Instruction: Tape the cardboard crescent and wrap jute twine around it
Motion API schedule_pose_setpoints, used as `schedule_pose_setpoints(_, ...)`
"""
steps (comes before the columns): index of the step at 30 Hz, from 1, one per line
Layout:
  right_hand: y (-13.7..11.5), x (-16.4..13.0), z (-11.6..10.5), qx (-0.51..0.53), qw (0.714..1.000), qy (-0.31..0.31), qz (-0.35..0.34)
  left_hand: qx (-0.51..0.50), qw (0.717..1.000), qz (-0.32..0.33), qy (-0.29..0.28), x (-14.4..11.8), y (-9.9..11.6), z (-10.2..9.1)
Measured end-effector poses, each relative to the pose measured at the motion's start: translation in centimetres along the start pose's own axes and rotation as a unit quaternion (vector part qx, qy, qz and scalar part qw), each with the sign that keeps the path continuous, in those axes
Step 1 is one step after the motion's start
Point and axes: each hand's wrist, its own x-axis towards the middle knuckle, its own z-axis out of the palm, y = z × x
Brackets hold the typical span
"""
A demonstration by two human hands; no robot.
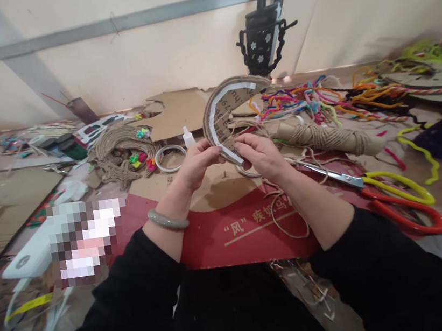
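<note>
Here, red board point(231, 240) on worktop point(12, 187) read "风" w/ more white characters, partly hidden. Above it, left hand point(196, 163) & right hand point(260, 155) both pinched a twine-edged cardboard crescent point(225, 111), printing unreadable. Scissors point(391, 192) lay right.

The bench point(12, 185) is messy: scissors point(391, 192), a big twine roll point(323, 138), fuzzy colored wires point(297, 98), a glue bottle point(188, 137) and cardboard point(175, 112) lie on it.

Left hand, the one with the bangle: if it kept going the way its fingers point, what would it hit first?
The left hand points up and rightward; its fingertips already touch the crescent-shaped cardboard piece, so that comes first. Beyond it, probably the pile of coloured pipe cleaners, though depth is unclear.
</note>
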Motion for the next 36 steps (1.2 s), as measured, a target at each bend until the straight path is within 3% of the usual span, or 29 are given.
schedule_pose_setpoints(10,-0.8,-0.4,0.1,-0.015,0.998,-0.055,0.022,-0.037,0.996,0.027,0.071,0.4,0.1,-0.3)
schedule_pose_setpoints(14,-0.5,-0.3,0.0,-0.024,0.999,-0.031,0.027,-0.034,0.997,0.028,0.07,0.3,0.2,-0.2)
schedule_pose_setpoints(18,-0.5,-0.4,-0.1,0.011,0.999,-0.05,0.01,-0.055,0.996,0.025,0.063,0.2,0.5,-0.2)
schedule_pose_setpoints(23,-0.5,-0.3,-0.1,0.062,0.997,-0.033,-0.011,-0.054,0.998,-0.007,0.031,0.0,0.5,-0.2)
schedule_pose_setpoints(28,-0.5,0.1,-0.1,0.126,0.992,0.015,-0.012,-0.005,0.998,-0.046,-0.048,-0.5,0.5,0.1)
schedule_pose_setpoints(32,-0.4,0.1,-0.3,0.104,0.992,0.074,-0.024,0.07,0.986,-0.085,-0.122,-1.0,0.7,0.3)
schedule_pose_setpoints(36,0.0,0.2,-0.5,0.073,0.988,0.136,-0.01,0.081,0.985,-0.095,-0.117,-1.0,0.6,0.3)
